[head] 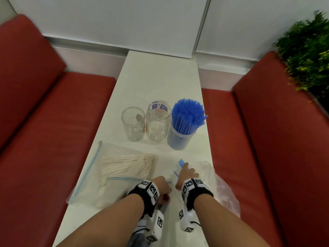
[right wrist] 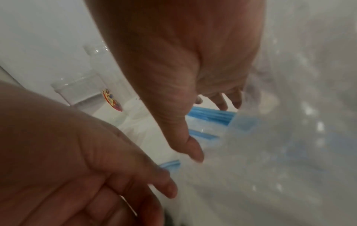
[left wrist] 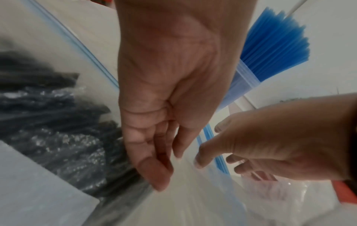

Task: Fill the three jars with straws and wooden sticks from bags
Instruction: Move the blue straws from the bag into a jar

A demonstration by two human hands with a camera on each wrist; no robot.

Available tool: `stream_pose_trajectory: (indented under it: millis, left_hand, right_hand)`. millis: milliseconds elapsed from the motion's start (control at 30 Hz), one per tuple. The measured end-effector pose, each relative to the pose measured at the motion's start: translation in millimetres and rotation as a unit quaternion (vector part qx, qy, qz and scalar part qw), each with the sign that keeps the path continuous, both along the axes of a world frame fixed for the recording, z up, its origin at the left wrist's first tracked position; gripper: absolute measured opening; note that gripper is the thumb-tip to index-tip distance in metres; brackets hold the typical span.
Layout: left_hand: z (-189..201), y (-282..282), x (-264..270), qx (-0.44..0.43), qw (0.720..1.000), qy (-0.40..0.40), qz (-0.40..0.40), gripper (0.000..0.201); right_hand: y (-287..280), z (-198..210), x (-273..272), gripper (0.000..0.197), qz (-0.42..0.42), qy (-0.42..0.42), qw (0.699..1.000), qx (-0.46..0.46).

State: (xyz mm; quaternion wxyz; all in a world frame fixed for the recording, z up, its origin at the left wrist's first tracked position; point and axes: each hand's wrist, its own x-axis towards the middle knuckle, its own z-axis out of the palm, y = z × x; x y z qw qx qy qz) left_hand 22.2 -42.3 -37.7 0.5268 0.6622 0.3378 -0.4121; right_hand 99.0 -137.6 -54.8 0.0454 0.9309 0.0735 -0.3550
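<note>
Both hands are working at the near end of the white bench (head: 160,73), at about six o'clock in the head view. The left hand (head: 161,188) is lying with its fingers close together and gently bent over a clear zip bag (left wrist: 193,198); whether they are actually pinching the plastic I cannot tell. The right hand (head: 187,172) is reaching forward at about five o'clock, fingers spread and loose, its fingertips (right wrist: 220,105) sitting at a few blue straws (right wrist: 210,116) near the bag's blue zip edge, and I cannot tell if they are holding any.

At nine o'clock from the hands, a second zip bag of wooden sticks (head: 126,166) is lying flat. Beyond the hands, toward twelve o'clock, three jars are standing upright in a row: a small clear jar (head: 133,124) on the left, a taller clear jar (head: 157,122) touching or just beside it, and a plastic jar (head: 180,138) at one o'clock, packed with blue straws (head: 187,114) fanning out above its rim. Crumpled clear plastic (head: 222,189) is hanging over the bench edge at four o'clock. Red seats (head: 53,131) are flanking the bench on both sides.
</note>
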Motion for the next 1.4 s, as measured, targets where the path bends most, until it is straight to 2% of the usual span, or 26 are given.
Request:
stream_pose_trajectory:
  millis: [67, 133, 233, 267, 367, 500, 600, 700, 767, 833, 900, 933, 1033, 1067, 1100, 1167, 1200, 1233, 1267, 1333, 1367, 1400]
  left_hand:
    - [-4.2, -8.6, -1.0, -0.058, 0.993, 0.028, 0.095, 0.021]
    - [-5.1, -15.0, -3.3, -0.118, 0.974, 0.058, 0.184, 0.018]
    - [-6.6, -21.1, -5.2, -0.21, 0.944, 0.045, 0.249, 0.016]
    - [-6.9, -22.4, -5.0, -0.229, 0.935, 0.037, 0.269, 0.015]
    - [-7.7, -26.7, -2.6, -0.221, 0.923, 0.012, 0.313, 0.019]
    - [4.4, -18.5, -0.8, -0.124, 0.955, -0.043, 0.266, 0.017]
    - [15.7, 2.9, 4.1, -0.01, 0.974, -0.113, 0.197, 0.02]
    - [28.5, 28.3, 8.7, 0.09, 0.973, -0.165, 0.138, 0.024]
    - [40.4, 44.3, 11.0, 0.137, 0.963, -0.192, 0.127, 0.025]
    - [55.7, 59.6, 11.4, 0.178, 0.954, -0.21, 0.121, 0.025]
    - [69.5, 73.6, 9.4, 0.232, 0.94, -0.231, 0.092, 0.022]
    - [74.9, 79.3, 6.9, 0.262, 0.933, -0.235, 0.074, 0.02]
    - [85.1, 88.5, 0.3, 0.326, 0.915, -0.235, 0.029, 0.028]
    - [88.4, 90.0, -0.7, 0.334, 0.906, -0.259, 0.035, 0.033]
    - [93.0, 90.7, -1.1, 0.335, 0.89, -0.303, 0.057, 0.037]
    - [106.3, 89.9, -0.1, 0.326, 0.828, -0.428, 0.156, 0.035]
    - [113.0, 87.9, 1.9, 0.314, 0.803, -0.469, 0.192, 0.03]
    - [119.5, 84.7, 5.3, 0.273, 0.799, -0.487, 0.221, 0.026]
    - [126.2, 80.4, 8.2, 0.189, 0.817, -0.484, 0.251, 0.023]
    - [139.1, 70.3, 12.3, -0.066, 0.854, -0.414, 0.309, 0.021]
    - [145.1, 66.9, 13.0, -0.191, 0.849, -0.363, 0.333, 0.024]
    - [149.8, 64.5, 13.1, -0.291, 0.831, -0.316, 0.354, 0.028]
  right_hand:
    - [-3.6, -8.6, -1.3, 0.095, -0.014, 0.001, 1.0, 0.006]
    - [-8.7, -15.3, -2.6, 0.075, -0.012, -0.012, 1.0, 0.025]
    - [-14.8, -21.6, -4.2, 0.038, -0.03, -0.038, 0.996, 0.077]
    - [-15.8, -23.3, -5.2, 0.033, -0.03, -0.028, 0.994, 0.101]
    - [-14.6, -21.4, -7.9, 0.033, -0.05, 0.012, 0.989, 0.141]
    - [-7.4, -7.4, -8.3, 0.026, -0.125, 0.022, 0.963, 0.238]
    - [1.1, 21.8, -2.1, 0.019, -0.162, -0.002, 0.91, 0.381]
    - [11.2, 60.6, 1.8, 0.007, -0.153, -0.005, 0.854, 0.497]
    - [15.5, 84.5, 2.9, 0.008, -0.116, 0.009, 0.838, 0.533]
    - [17.5, 104.5, 2.6, 0.008, -0.09, 0.022, 0.839, 0.535]
    - [16.9, 120.4, 1.9, 0.011, -0.081, 0.029, 0.838, 0.54]
    - [16.6, 128.0, 1.8, 0.012, -0.085, 0.031, 0.826, 0.557]
    - [18.3, 157.9, 1.7, 0.018, -0.112, 0.027, 0.76, 0.639]
    - [19.7, 171.0, 2.1, 0.024, -0.121, 0.019, 0.733, 0.669]
    - [21.9, 186.7, 2.8, 0.03, -0.127, 0.007, 0.705, 0.698]
    - [25.9, 222.6, 4.6, 0.04, -0.137, -0.021, 0.646, 0.751]
    - [27.9, 241.7, 5.8, 0.044, -0.144, -0.029, 0.612, 0.777]
    - [29.9, 260.0, 6.9, 0.046, -0.15, -0.031, 0.575, 0.804]
    - [31.6, 276.4, 7.9, 0.048, -0.154, -0.026, 0.535, 0.83]
    - [36.5, 298.3, 8.7, 0.05, -0.153, -0.008, 0.473, 0.868]
    - [39.0, 303.3, 7.1, 0.049, -0.148, -0.004, 0.46, 0.876]
    - [41.0, 304.2, 4.3, 0.048, -0.144, -0.003, 0.458, 0.877]
